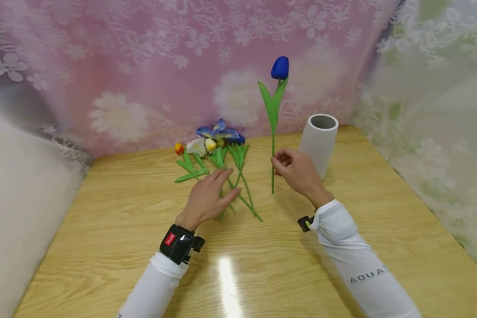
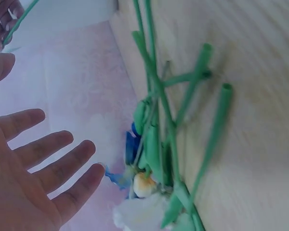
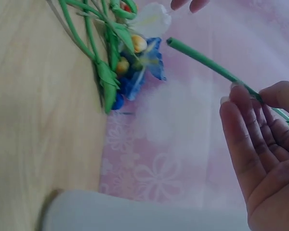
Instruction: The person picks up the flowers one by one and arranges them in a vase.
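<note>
A blue tulip with two green leaves stands upright in my right hand. Thumb and fingertips pinch its stem, whose lower end hangs free below them. Close beside that hand, on its right, is a white vase with an open mouth. My left hand hovers over a bunch of artificial flowers, fingers spread and straight, holding nothing. In the bunch are a blue iris, a white flower, a pale yellow bud and a red-orange tulip. Their green stems cross on the table.
The wooden table runs back to a pink floral curtain. A pale floral cloth hangs along the right side. Each wrist wears a black strapped device, such as the one on the left wrist.
</note>
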Tool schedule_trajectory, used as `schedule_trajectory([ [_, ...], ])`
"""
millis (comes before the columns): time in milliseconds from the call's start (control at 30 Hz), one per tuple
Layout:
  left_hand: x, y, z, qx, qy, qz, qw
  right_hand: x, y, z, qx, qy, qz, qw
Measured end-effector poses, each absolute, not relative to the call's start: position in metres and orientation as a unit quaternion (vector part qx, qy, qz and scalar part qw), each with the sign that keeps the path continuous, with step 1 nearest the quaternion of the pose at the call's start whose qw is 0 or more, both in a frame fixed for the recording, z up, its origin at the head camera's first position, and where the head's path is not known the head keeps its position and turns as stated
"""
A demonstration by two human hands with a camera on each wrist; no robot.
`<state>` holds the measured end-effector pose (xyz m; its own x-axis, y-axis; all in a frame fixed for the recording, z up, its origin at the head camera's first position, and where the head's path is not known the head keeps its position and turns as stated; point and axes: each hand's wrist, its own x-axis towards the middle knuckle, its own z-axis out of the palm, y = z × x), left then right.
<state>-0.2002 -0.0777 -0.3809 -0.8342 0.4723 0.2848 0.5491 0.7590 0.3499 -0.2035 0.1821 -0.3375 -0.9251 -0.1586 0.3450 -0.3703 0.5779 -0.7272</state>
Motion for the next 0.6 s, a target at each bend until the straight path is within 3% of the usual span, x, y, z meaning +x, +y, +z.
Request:
schedule_trajectory([
  [333,-0.213,-0.056,-0.368,-0.312,-0.918,-0.222,0.104,-0.205,0.2,-0.314,0.157,-0.874,0.423,0.179],
  [600,-0.222,-0.037,-0.356,-0.316,-0.912,-0.248,0.083,-0.21,0.214,-0.296,0.148,-0.853,0.444,0.231],
])
